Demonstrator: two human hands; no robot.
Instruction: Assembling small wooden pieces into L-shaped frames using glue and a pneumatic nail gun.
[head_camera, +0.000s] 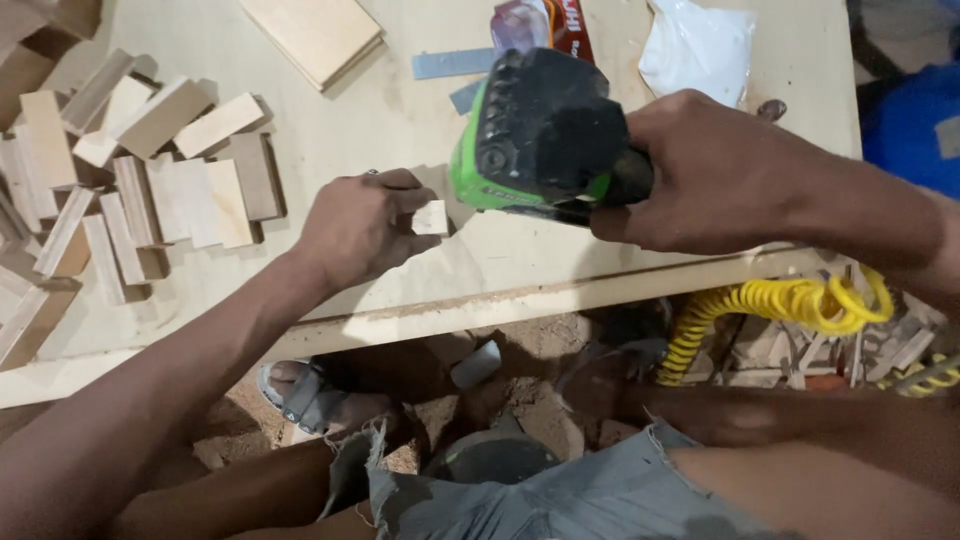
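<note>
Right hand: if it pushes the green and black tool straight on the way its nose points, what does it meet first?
Probably the small wood block pinched in the left hand. The right hand aims the green and black tool leftward at it; the remaining gap is hard to judge.

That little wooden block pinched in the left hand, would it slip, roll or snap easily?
The small wooden block looks stiff and probably light, since the left hand pinches it with fingertips alone. Its flat, squared faces make rolling unlikely. Being so small, it might slip or skid on the smooth tabletop if nudged.
</note>
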